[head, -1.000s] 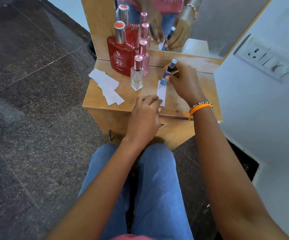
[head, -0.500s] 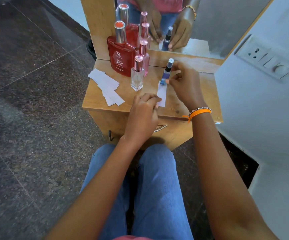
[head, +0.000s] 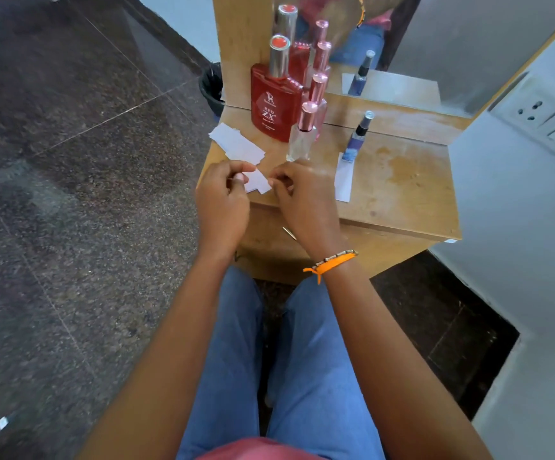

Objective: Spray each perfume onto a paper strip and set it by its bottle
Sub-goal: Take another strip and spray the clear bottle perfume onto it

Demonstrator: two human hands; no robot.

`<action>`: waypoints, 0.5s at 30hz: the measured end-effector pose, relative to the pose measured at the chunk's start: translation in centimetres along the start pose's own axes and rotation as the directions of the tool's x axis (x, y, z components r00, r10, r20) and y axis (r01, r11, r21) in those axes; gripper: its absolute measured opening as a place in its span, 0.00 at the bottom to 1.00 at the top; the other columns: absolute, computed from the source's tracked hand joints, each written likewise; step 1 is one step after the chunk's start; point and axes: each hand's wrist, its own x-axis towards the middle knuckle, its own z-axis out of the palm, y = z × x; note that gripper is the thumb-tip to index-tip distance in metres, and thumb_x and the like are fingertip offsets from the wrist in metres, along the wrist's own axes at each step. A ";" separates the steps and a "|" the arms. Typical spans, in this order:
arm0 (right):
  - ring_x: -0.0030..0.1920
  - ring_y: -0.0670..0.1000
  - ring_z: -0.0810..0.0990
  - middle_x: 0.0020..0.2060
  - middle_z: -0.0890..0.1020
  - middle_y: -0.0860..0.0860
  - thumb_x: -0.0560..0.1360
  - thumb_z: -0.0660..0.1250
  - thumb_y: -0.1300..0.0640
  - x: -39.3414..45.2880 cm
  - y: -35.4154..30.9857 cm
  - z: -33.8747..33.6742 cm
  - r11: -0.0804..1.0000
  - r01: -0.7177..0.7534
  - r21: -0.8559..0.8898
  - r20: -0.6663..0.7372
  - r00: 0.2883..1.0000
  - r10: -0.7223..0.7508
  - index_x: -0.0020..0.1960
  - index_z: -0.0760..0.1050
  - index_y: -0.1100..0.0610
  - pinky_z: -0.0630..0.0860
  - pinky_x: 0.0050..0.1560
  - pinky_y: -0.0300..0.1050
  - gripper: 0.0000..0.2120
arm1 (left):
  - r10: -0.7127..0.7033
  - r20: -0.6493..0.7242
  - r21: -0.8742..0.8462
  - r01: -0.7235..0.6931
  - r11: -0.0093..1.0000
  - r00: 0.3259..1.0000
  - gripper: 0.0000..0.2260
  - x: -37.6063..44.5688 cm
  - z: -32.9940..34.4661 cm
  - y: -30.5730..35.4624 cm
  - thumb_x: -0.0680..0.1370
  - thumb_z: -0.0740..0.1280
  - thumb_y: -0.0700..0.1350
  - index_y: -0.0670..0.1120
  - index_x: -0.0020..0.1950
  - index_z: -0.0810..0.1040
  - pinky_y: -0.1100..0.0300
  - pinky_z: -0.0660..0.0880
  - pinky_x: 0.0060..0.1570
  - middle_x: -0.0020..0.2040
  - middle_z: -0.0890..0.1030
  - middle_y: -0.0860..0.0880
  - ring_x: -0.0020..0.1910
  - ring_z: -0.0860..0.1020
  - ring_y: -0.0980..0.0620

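Observation:
On the small wooden table point(head: 402, 194) a slim blue bottle point(head: 357, 137) stands upright with one white paper strip point(head: 343, 180) lying in front of it. A clear bottle with a pink cap point(head: 301, 137), a pink bottle point(head: 317, 91) behind it and a large red bottle point(head: 274, 101) stand at the back left. A loose pile of paper strips point(head: 238, 146) lies at the table's left edge. My left hand point(head: 221, 200) and my right hand point(head: 302, 197) both pinch a strip point(head: 257, 181) at the near end of that pile.
A mirror point(head: 402, 38) rises behind the table and doubles the bottles. A white wall with a switch plate point(head: 548, 121) closes the right side. Dark stone floor lies to the left, with a black bin point(head: 211, 88) beside the table. My jeans-clad knees point(head: 279, 343) are under the front edge.
My right hand has let go of the blue bottle, which now stands by its strip, and moved left. My left hand left that strip and also moved left; both now pinch a strip from the pile.

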 end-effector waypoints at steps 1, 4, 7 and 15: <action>0.45 0.57 0.80 0.47 0.82 0.56 0.74 0.67 0.62 0.2 -0.5 0.4 0.999 0.004 -0.039 0.010 1.000 -0.004 0.50 0.81 0.60 0.75 0.46 0.45 0.07 | -0.044 0.006 -0.014 0.044 0.999 0.999 0.12 0.2 -0.3 -0.3 0.77 0.58 0.36 0.47 0.50 0.79 0.64 0.70 0.47 0.50 0.80 0.48 0.48 0.76 0.52; 0.52 0.58 0.78 0.53 0.79 0.57 0.74 0.67 0.59 0.8 -1.3 1.5 0.985 -0.006 -0.170 0.047 0.999 0.014 0.55 0.79 0.60 0.71 0.48 0.44 0.11 | -0.067 0.014 0.039 0.067 0.997 0.998 0.12 0.9 -1.0 -1.1 0.78 0.58 0.38 0.46 0.54 0.79 0.62 0.69 0.49 0.55 0.79 0.47 0.53 0.76 0.50; 0.53 0.59 0.77 0.54 0.78 0.57 0.74 0.69 0.56 1.3 -1.8 2.1 0.965 -0.056 -0.256 0.053 0.996 0.072 0.56 0.79 0.61 0.74 0.50 0.49 0.13 | -0.040 0.018 0.110 0.038 0.993 0.999 0.14 1.4 -1.4 -1.4 0.77 0.56 0.35 0.45 0.55 0.79 0.58 0.71 0.56 0.57 0.78 0.45 0.56 0.76 0.50; 0.51 0.58 0.79 0.49 0.82 0.54 0.69 0.71 0.61 2.4 -2.2 2.4 0.948 -0.287 -0.137 0.036 0.955 0.294 0.46 0.79 0.58 0.70 0.43 0.43 0.06 | 0.056 0.055 0.217 -0.066 0.974 0.997 0.20 1.7 -1.3 -1.9 0.72 0.53 0.34 0.44 0.56 0.80 0.43 0.72 0.55 0.50 0.79 0.43 0.53 0.75 0.41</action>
